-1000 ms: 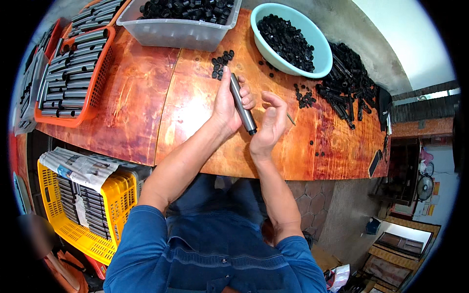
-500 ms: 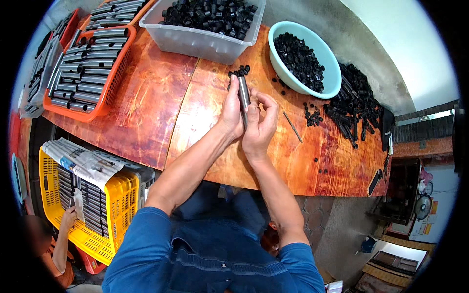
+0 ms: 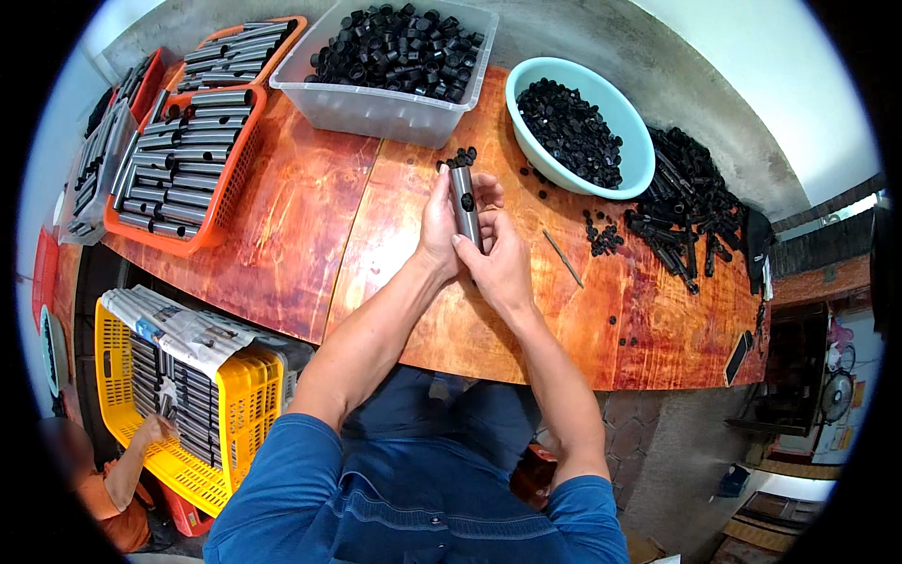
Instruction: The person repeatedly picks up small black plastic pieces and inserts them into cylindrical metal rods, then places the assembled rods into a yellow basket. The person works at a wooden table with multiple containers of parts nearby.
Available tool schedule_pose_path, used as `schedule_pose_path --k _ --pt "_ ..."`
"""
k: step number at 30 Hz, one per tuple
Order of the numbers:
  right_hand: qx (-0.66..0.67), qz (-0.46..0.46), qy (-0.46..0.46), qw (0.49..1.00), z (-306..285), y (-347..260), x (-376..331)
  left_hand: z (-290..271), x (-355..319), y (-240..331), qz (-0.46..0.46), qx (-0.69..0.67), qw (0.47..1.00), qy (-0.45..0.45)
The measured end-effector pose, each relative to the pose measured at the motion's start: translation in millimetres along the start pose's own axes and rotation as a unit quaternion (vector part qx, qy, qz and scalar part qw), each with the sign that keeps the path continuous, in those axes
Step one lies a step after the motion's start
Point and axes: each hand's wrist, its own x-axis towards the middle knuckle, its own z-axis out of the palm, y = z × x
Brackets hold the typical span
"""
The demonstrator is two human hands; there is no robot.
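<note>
Head view: my left hand [image 3: 438, 228] and right hand [image 3: 502, 264] both grip the tube [image 3: 466, 220].
Tube: over the table [image 3: 291, 207], near the loose black caps [image 3: 463, 158].
Slip: if my fingers loosen, it could perhaps fall and scatter these caps.

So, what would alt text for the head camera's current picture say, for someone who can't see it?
A person's left hand and right hand hold a grey tube over a glossy reddish wooden table. Beyond are a clear bin and a pale blue basin of small black parts; an orange basket of tubes is at left, a heap of black pieces at right.
</note>
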Motion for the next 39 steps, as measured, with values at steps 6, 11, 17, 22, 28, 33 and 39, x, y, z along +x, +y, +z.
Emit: schedule_pose_path --k 6,11,17,22,28,33,39 --pt "0.07 0.011 -0.004 0.997 -5 8 7 0 4 -6 0.021 0.015 1.0 -0.01" --pt "0.105 -0.027 0.021 0.994 0 22 4 -4 7 -10 0.021 0.031 0.999 -0.012" --pt "0.137 -0.003 0.021 0.99 -2 27 1 -11 11 -11 0.006 0.02 0.999 -0.029" --pt "0.141 -0.04 0.094 0.985 -5 32 2 8 7 -4 0.14 0.082 0.987 -0.001" --pt "0.155 0.005 0.124 0.98 -7 39 9 26 -16 46 0.318 0.273 0.907 0.032" --pt "0.102 0.009 0.118 0.988 -12 35 8 80 26 128 0.389 0.6 0.699 0.011" --pt "0.094 0.009 0.103 0.99 -14 31 6 50 134 209 0.129 0.915 0.381 -0.014"
